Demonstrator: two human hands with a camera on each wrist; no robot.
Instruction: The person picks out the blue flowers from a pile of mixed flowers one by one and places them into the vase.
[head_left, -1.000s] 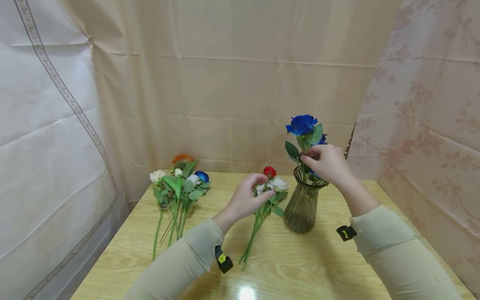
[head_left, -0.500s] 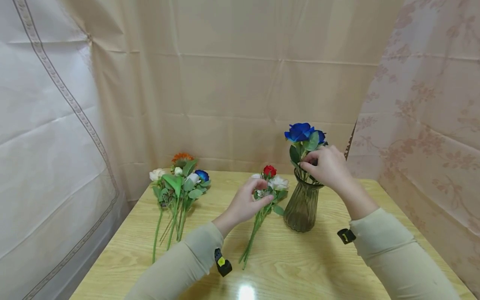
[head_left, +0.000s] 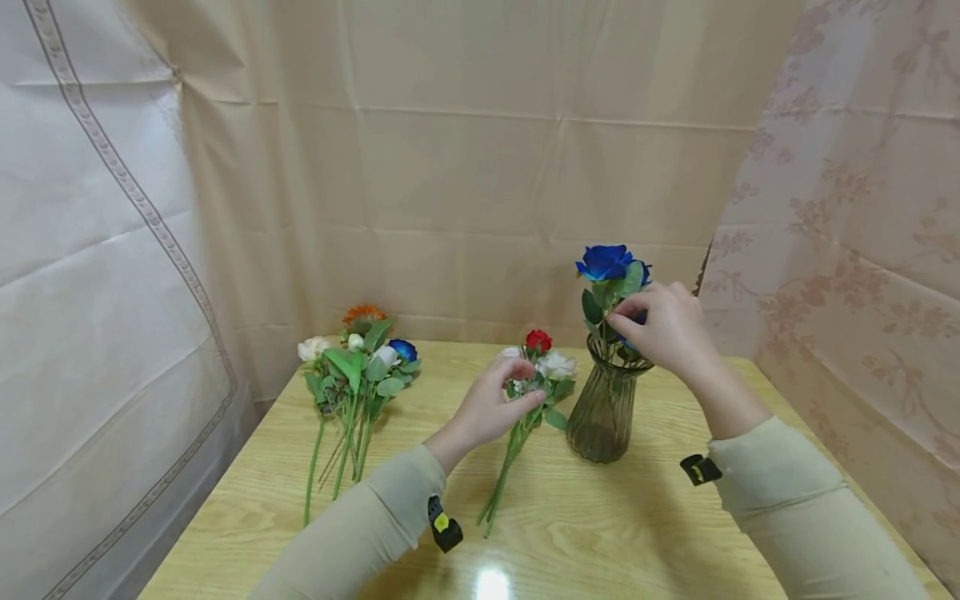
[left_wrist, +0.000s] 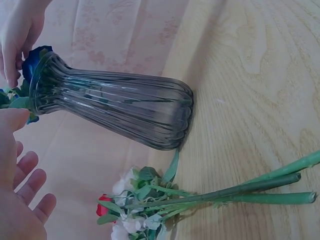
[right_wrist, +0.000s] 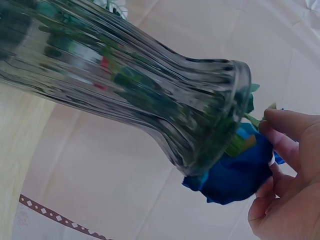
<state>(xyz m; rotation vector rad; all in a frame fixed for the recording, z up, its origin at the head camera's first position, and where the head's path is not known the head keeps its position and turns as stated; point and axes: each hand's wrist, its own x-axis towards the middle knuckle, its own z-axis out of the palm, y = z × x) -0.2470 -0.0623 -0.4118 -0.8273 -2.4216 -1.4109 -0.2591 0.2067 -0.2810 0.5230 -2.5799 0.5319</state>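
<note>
A smoky ribbed glass vase [head_left: 602, 421] stands upright at the right of the table, with several blue roses in its mouth. Just above the rim, my right hand [head_left: 670, 327] pinches the green stem [right_wrist: 253, 120] of a blue rose between thumb and forefinger. The tallest blue rose [head_left: 604, 262] rises left of that hand, its leaves over the vase mouth. Another blue rose [right_wrist: 236, 175] leans out over the rim below my fingers in the right wrist view. My left hand [head_left: 489, 406] hovers left of the vase with fingers spread and loosely bent, holding nothing.
Partly behind the left hand lies a small bunch with a red rose [head_left: 538, 341] and white flowers [head_left: 557, 366]. Farther left is a larger bunch with an orange flower [head_left: 363, 317], white blooms and a blue rose [head_left: 403, 351]. Cloth [head_left: 465, 183] hangs behind the wooden table [head_left: 600, 533].
The tallest blue rose has sunk lower into the vase with my right hand's pinch, then shifted slightly right over the last half second. My left hand has stayed nearly still.
</note>
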